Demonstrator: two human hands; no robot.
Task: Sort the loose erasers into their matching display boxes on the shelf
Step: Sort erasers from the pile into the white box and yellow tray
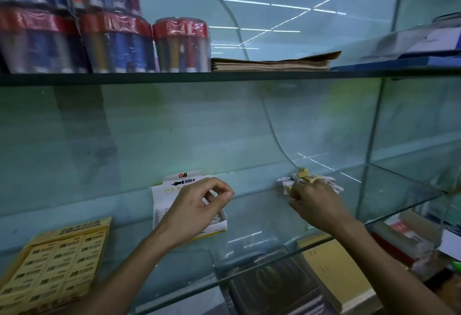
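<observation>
Two bare arms reach over a glass shelf [262, 245]. The left hand [197, 205] hangs over a white display box [169, 190] that stands in the middle of the shelf, near the back wall. Its fingers are curled in, with the thumb and first finger close together. I cannot tell if something small is pinched between them. A few white erasers show inside the box, under the hand.

The right hand [314, 202] is farther right, on a little heap of loose erasers [309, 180] at the back of the shelf. Most of the heap is white, and some yellow ones sit on top. The fingers are bent down into the heap and touch it, but I cannot tell if they grip one.

At the near left is a yellow display box [57, 260]. It is full of yellow erasers in neat rows. It is well apart from the heap.

On the shelf above stand round tubs of pens [119, 43] with red lids, at the left. Just beside them on the right lies a flat stack of brown paper [272, 63]. Under the glass, at the right, books [324, 265] are lying.
</observation>
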